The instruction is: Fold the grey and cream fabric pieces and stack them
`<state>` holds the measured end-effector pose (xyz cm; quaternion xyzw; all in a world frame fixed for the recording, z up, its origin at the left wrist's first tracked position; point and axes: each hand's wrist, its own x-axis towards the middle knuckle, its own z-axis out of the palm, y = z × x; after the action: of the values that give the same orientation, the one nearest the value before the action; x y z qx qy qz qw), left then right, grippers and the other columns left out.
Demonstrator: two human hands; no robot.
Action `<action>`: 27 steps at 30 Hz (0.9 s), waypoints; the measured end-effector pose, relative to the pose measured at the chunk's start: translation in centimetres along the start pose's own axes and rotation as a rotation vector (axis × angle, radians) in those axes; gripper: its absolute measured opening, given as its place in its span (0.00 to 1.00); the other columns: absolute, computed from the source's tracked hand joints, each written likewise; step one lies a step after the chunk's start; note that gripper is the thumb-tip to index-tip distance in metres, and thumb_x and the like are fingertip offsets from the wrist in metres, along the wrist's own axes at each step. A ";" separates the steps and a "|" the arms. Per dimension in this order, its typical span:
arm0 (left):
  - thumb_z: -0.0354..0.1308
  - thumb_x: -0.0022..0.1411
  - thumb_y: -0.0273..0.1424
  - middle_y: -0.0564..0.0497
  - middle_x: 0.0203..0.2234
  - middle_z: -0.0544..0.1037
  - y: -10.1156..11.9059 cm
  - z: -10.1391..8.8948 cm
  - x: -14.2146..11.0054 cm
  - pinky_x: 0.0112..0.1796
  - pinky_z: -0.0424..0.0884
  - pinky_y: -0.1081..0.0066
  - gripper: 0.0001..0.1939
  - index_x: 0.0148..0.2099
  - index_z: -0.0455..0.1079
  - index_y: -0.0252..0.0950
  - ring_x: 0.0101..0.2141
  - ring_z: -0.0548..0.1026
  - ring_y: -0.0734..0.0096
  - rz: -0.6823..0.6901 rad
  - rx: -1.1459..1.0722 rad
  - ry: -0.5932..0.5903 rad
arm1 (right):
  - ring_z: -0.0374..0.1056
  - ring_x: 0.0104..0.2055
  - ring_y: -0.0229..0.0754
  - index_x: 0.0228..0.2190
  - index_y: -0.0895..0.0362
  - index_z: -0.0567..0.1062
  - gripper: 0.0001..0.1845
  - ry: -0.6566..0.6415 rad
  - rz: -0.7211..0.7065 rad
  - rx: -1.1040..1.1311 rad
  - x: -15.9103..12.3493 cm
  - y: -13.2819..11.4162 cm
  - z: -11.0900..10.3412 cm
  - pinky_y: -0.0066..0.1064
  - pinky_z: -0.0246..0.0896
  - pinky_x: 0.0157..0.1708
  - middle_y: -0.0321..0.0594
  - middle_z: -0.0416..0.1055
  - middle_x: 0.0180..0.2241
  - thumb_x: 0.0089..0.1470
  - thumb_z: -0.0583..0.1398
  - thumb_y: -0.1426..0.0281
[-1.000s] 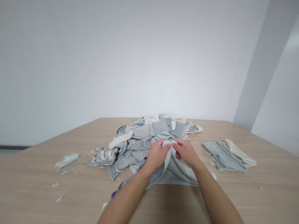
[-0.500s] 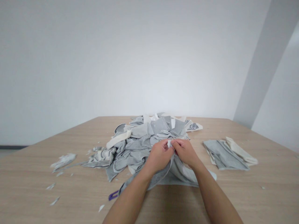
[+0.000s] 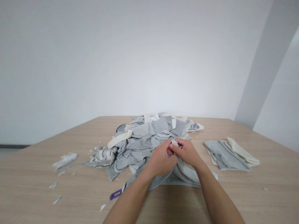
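A grey piece of fabric [image 3: 185, 174] hangs from my two hands and spreads on the table below them. My left hand [image 3: 163, 158] is closed on its upper edge, fingers curled. Right beside it my right hand [image 3: 188, 153] pinches the same edge, its thumb pointing toward my left fingers. A small white tag-like bit [image 3: 174, 142] shows between the fingertips of both hands. By my left forearm lies a purple loop-shaped tool [image 3: 115, 194], partly covered by grey cloth; its other end is hidden.
Behind my hands a heap of grey, cream and striped cloth pieces [image 3: 140, 144] covers the middle of the wooden table [image 3: 268, 205]. To the right lie grey and cream pieces [image 3: 227, 155]. White scraps [image 3: 66, 160] are scattered at the left. A wall stands behind.
My right thumb has shifted left over the white bit, and my left hand has turned slightly, fingers more curled. Both hands keep hold of the grey fabric. The view has moved slightly.
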<state>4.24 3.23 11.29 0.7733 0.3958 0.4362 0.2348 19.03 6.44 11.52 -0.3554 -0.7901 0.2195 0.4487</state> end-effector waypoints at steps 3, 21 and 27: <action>0.52 0.49 0.23 0.51 0.30 0.73 -0.6 0.4 -0.3 0.29 0.62 0.72 0.24 0.50 0.66 0.39 0.28 0.67 0.71 -0.022 -0.002 0.025 | 0.58 0.25 0.37 0.27 0.56 0.76 0.11 0.005 -0.007 -0.030 0.1 0.1 0.0 0.26 0.49 0.25 0.35 0.69 0.24 0.52 0.56 0.64; 0.55 0.51 0.25 0.50 0.38 0.76 -1.3 -2.8 1.5 0.38 0.67 0.71 0.23 0.51 0.69 0.38 0.36 0.72 0.69 0.149 -0.077 -0.230 | 0.67 0.36 0.41 0.33 0.55 0.75 0.11 -0.063 -0.173 0.100 -2.1 -2.2 -2.4 0.30 0.58 0.38 0.38 0.73 0.32 0.55 0.54 0.67; 0.62 0.48 0.29 0.46 0.45 0.71 -1.2 -2.8 0.6 0.38 0.68 0.70 0.27 0.53 0.66 0.38 0.39 0.71 0.67 0.156 -0.311 -0.306 | 0.64 0.32 0.39 0.29 0.57 0.75 0.10 -0.092 -0.197 0.088 -2.6 -2.5 -2.6 0.28 0.57 0.34 0.38 0.71 0.29 0.54 0.55 0.67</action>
<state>1.59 4.48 12.18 0.8133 0.2225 0.3863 0.3739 21.24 2.94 13.04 -0.2455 -0.8305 0.2252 0.4464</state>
